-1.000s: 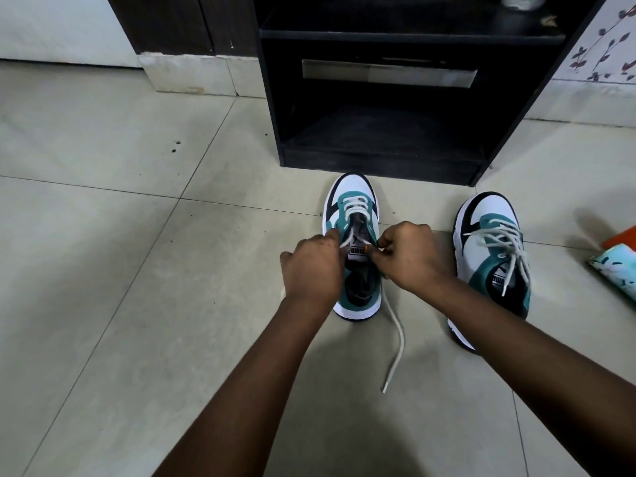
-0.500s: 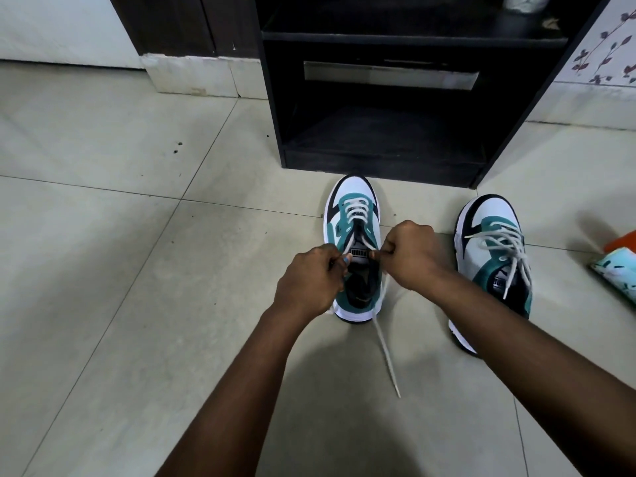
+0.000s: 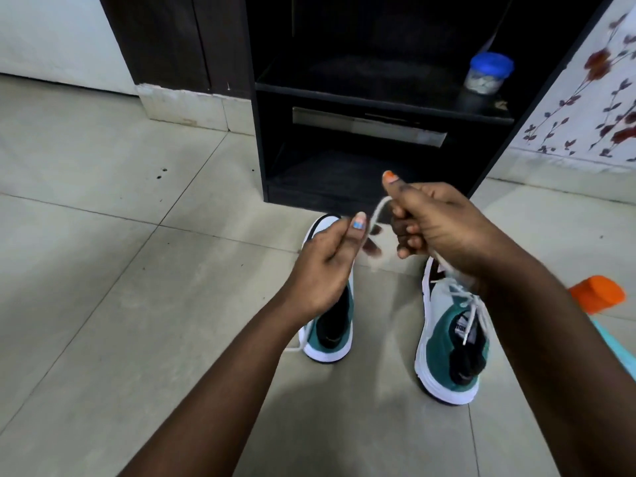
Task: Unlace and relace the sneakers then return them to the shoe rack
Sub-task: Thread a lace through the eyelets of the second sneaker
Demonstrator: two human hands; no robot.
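Hands were down at the tongue of the left sneaker (image 3: 328,335) a second earlier, picking at the lace (image 3: 377,215). By this frame both had lifted clear, up in front of the shoe rack (image 3: 361,98), with the white lace strung between them. View had tilted up too, so more of the rack showed, including a blue-lidded jar (image 3: 487,74) on its middle shelf.

Read: the lace had been drawn up out of the top eyelets, maybe further. Could not tell how much was still threaded, as my left forearm covered the shoe's front. A loose lace end showed on the floor (image 3: 120,270) at the near left of that shoe's heel. So unlacing of shoe one was under way, not finished; relacing and racking still ahead.

Hand states: right hand (image 3: 437,225) was clenched round the lace, thumb up, lace emerging from the fist toward the left and another strand trailing below the wrist. Left hand (image 3: 327,266) pinched the lace's other part between thumb and fingers, palm toward me.

Positions: left sneaker sat on the floor directly under my left hand, toe toward the rack. Right sneaker (image 3: 451,342) stood to its right, under my right wrist, apparently fully laced and untouched. Rack's bottom shelf sat just beyond the toes. An orange object (image 3: 597,294) lay at the far right edge.
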